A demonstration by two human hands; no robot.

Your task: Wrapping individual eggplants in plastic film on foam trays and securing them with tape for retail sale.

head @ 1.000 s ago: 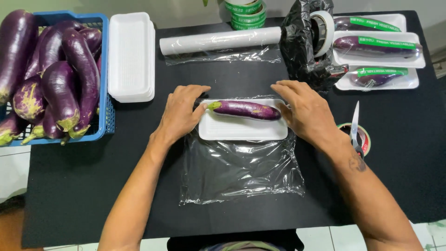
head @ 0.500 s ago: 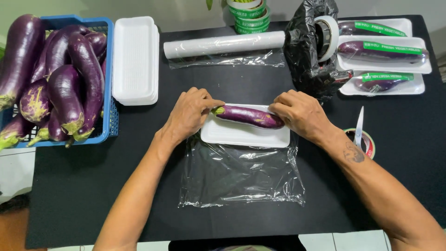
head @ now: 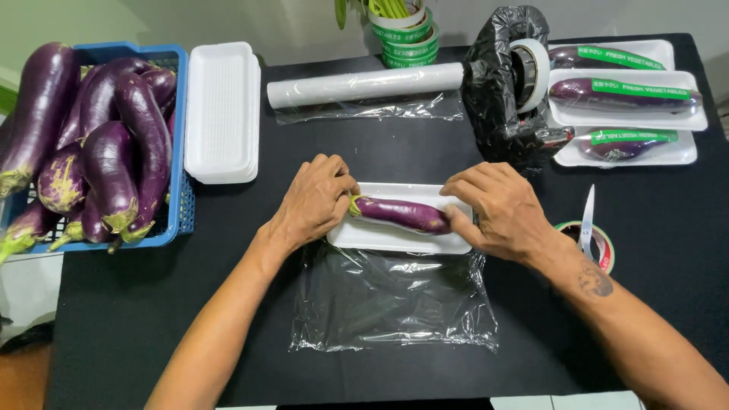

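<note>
1. The left hand [head: 315, 201] and right hand [head: 497, 209] curl their fingers over the ends of a white foam tray [head: 402, 237], pinching its edges and the eggplant [head: 401, 213].
2. The tray sits mid-table [head: 152, 319] on the far edge of a cling film sheet [head: 391, 300], not yet folded over it.
3. Three wrapped trays [head: 626, 102] lie finished; a basket of eggplants [head: 91, 144] waits.
4. The eggplant is slim, glossy purple, with a green stem.

Black table [head: 137, 319] under even light; pale wall [head: 228, 19] behind; white floor tiles [head: 23, 288].
</note>
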